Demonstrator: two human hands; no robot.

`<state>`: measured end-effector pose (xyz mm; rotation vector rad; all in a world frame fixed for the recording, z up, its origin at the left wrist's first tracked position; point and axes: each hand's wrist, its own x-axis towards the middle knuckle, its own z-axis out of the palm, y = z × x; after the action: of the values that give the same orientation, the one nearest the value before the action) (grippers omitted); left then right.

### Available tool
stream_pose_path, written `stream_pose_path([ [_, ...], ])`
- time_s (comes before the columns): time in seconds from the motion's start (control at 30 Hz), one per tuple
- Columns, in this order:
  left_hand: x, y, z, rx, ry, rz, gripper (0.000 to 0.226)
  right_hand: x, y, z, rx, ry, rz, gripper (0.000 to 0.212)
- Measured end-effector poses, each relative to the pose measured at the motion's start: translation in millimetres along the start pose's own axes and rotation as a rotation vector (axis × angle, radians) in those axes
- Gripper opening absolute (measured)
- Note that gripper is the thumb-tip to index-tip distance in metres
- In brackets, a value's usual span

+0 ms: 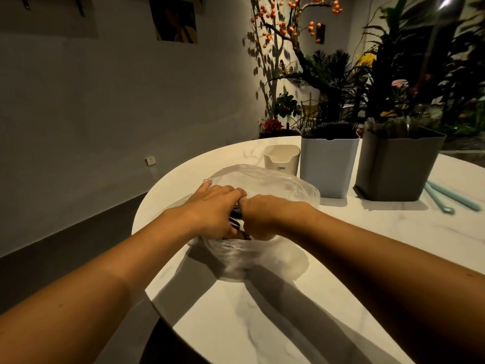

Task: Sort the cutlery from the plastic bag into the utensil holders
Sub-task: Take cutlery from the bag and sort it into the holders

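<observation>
3 holders (pixel 329 166) behind bag (pixel 265 179), straws (pixel 443 199) right

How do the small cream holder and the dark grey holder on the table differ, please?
The cream holder is much shorter than the dark grey holder. The cream holder looks empty; pale cutlery stands in the dark grey holder. The cream holder bears lettering; the dark grey holder looks plain. Both stand upright with notched rims.

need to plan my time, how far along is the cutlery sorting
Partly done, it seems. The pale blue holder and the grey holder already show utensil tops above their rims, while the small cream holder looks empty. In hand: the left hand and right hand are both in the plastic bag, around dark cutlery. Left: whatever remains in the bag; how much cannot be seen.
</observation>
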<state>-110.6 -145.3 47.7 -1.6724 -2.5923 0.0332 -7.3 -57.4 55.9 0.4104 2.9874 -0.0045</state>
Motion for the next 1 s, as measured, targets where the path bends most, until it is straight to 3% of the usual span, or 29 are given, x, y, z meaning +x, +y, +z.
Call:
stream_pose_path([
  [0.17, 4, 6, 3, 0.003, 0.028, -0.032, 0.069, 1, 12, -3, 0.001, 0.037, 0.043, 0.031],
  [0.3, 5, 8, 7, 0.031, 0.024, -0.02, 0.048, 0, 19, 0, 0.064, 0.039, 0.037, 0.023],
  [0.5, 7, 8, 14, 0.04, 0.075, -0.059, 0.022, 4, 19, 10, 0.201, -0.006, 0.015, 0.034],
  [0.7, 9, 5, 26, -0.119, 0.04, -0.105, 0.029, 5, 14, 35, 0.047, 0.083, 0.053, 0.042],
  [0.8, 8, 2, 28, -0.16, 0.05, -0.107, 0.031, 4, 12, 36, 0.097, 0.084, 0.071, 0.042],
  [0.9, 7, -1, 28, -0.268, 0.062, -0.09, 0.048, 8, 9, 36, 0.208, 0.075, 0.08, 0.056],
  [1.0, 5, -5, 25, -0.284, 0.023, -0.067, 0.066, 8, 7, 41, 0.133, 0.092, 0.051, 0.067],
])
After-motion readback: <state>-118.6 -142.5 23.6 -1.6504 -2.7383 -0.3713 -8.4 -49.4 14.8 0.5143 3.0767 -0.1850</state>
